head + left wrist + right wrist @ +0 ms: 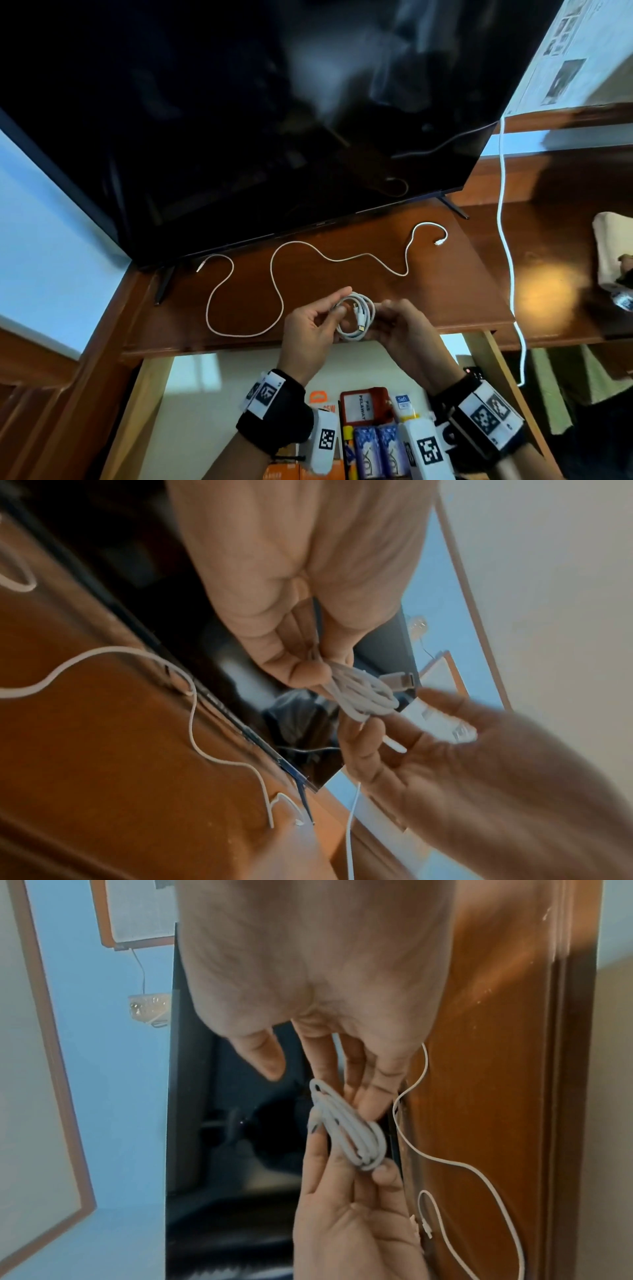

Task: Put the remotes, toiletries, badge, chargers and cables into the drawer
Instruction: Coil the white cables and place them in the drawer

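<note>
A coiled white cable [358,317] hangs in the air between both hands, just above the front edge of the wooden top [462,291]. My left hand [342,300] pinches one side of the coil [363,696] between thumb and fingers. The straight fingers of my right hand [385,311] touch the other side of the coil [346,1131], with the thumb held apart from it. A second white cable [273,270] lies loose in long curves on the top behind the hands. Below, the open drawer [205,394] holds a red badge [364,407] and toiletry tubes [376,448].
A large black TV [239,120] stands on thin feet at the back of the wooden top. Another white cable [507,240] hangs down past the top's right part. A pale cloth bundle [613,253] sits at the far right.
</note>
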